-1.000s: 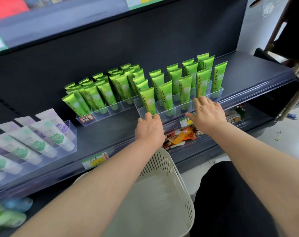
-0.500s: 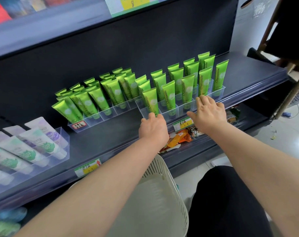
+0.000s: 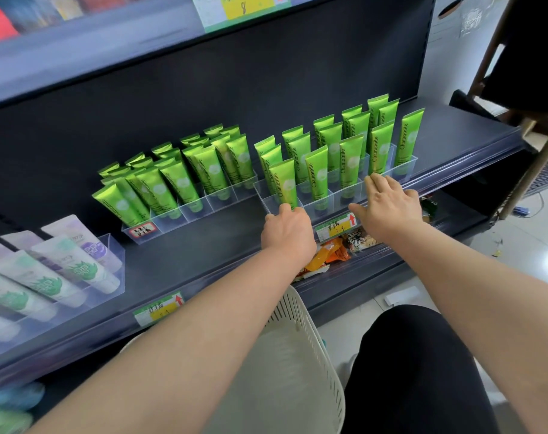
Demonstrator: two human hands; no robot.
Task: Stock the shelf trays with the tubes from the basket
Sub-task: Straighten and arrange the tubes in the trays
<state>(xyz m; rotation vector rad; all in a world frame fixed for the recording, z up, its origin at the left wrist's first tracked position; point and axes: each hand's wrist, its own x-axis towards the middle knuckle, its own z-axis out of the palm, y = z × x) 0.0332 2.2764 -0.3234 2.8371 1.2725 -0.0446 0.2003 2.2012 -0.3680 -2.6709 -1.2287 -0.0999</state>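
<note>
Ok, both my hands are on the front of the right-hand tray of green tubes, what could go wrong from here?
The right tray sits close to the shelf's front edge; if your left hand and right hand pull, it may slide off. A jolt could topple the upright green tubes, especially the lone end tube. Pushing it crooked may bump the left tray.

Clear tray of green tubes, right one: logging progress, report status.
Left hand at clear plastic tray's front corner, grip hidden. Right hand flat on rim. Green tubes upright inside. Nothing blocking.
</note>
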